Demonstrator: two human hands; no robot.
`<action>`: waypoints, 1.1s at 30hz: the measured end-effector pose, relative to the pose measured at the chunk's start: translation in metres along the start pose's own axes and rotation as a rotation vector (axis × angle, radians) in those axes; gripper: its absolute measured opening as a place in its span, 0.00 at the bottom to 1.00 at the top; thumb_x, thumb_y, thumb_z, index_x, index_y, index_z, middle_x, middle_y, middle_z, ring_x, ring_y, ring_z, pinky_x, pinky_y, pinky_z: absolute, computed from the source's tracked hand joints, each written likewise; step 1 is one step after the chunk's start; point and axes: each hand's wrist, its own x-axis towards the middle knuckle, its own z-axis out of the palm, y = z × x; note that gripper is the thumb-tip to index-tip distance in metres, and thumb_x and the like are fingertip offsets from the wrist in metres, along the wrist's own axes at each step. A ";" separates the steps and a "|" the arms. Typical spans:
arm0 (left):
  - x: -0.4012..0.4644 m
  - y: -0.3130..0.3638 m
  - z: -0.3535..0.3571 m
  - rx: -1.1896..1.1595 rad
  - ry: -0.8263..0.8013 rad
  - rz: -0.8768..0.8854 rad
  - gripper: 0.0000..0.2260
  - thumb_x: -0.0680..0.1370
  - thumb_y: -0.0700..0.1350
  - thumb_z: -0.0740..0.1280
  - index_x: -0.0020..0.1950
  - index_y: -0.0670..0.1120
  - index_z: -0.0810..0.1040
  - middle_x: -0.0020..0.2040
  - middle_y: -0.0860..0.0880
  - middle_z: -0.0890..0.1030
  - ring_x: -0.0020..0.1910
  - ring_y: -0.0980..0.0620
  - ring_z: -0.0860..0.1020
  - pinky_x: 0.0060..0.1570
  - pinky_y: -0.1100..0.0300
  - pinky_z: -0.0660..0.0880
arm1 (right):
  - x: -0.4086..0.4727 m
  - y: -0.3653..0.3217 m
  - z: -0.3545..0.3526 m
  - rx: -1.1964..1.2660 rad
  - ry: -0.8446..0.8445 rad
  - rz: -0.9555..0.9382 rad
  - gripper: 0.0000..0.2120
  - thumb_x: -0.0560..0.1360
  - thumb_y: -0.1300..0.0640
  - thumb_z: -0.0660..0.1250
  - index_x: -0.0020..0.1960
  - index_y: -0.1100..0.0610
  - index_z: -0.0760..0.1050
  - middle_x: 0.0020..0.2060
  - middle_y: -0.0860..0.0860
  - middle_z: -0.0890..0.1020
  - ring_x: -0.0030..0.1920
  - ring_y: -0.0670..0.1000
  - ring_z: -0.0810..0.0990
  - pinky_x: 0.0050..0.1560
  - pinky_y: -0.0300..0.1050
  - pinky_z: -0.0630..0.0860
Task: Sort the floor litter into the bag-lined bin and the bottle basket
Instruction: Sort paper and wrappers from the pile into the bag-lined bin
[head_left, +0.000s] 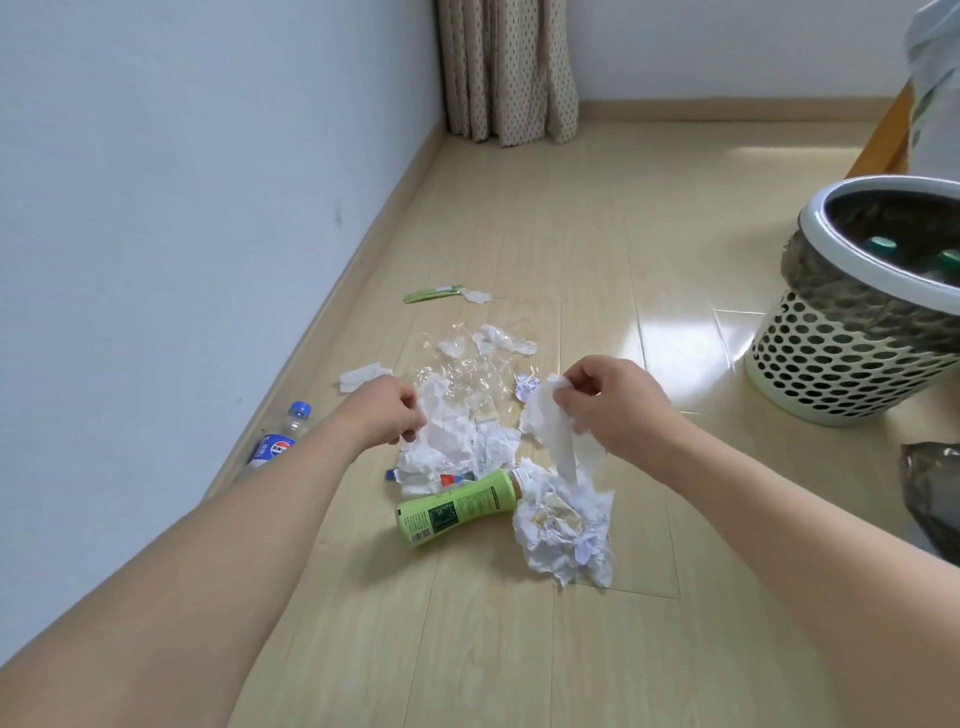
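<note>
Litter lies in a heap on the wooden floor. My right hand pinches a white tissue that hangs down above a crumpled paper ball. My left hand grips the edge of a pile of crumpled white paper. A green bottle lies on its side below the pile. A clear blue-capped cola bottle lies by the left wall. Crinkled clear plastic film and small tissue scraps lie beyond my hands. The perforated basket at right has a dark bag liner and holds green-capped bottles.
A green flat wrapper lies farther up the floor. A tissue sits near the skirting. Curtains hang in the far corner. A dark bag shows at the right edge, and a wooden furniture leg stands behind the basket.
</note>
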 end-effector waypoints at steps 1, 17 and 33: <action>-0.006 0.006 -0.003 0.101 0.023 0.014 0.06 0.77 0.42 0.66 0.41 0.43 0.77 0.37 0.50 0.82 0.35 0.53 0.77 0.33 0.62 0.70 | -0.003 -0.003 -0.008 0.012 0.003 0.004 0.05 0.77 0.55 0.64 0.45 0.54 0.76 0.36 0.50 0.80 0.32 0.48 0.74 0.29 0.39 0.67; -0.072 0.069 0.025 -0.386 -0.042 -0.125 0.11 0.81 0.41 0.59 0.56 0.44 0.80 0.44 0.46 0.80 0.32 0.52 0.75 0.32 0.60 0.69 | -0.043 0.030 -0.072 0.034 -0.090 0.032 0.04 0.77 0.57 0.64 0.45 0.56 0.77 0.33 0.50 0.81 0.34 0.49 0.76 0.39 0.44 0.74; -0.076 0.185 0.066 -0.650 -0.156 0.048 0.15 0.83 0.44 0.55 0.54 0.39 0.80 0.39 0.44 0.77 0.31 0.51 0.74 0.33 0.59 0.72 | -0.048 0.075 -0.176 0.043 0.002 0.171 0.05 0.77 0.60 0.64 0.46 0.60 0.78 0.36 0.54 0.81 0.31 0.48 0.77 0.35 0.41 0.76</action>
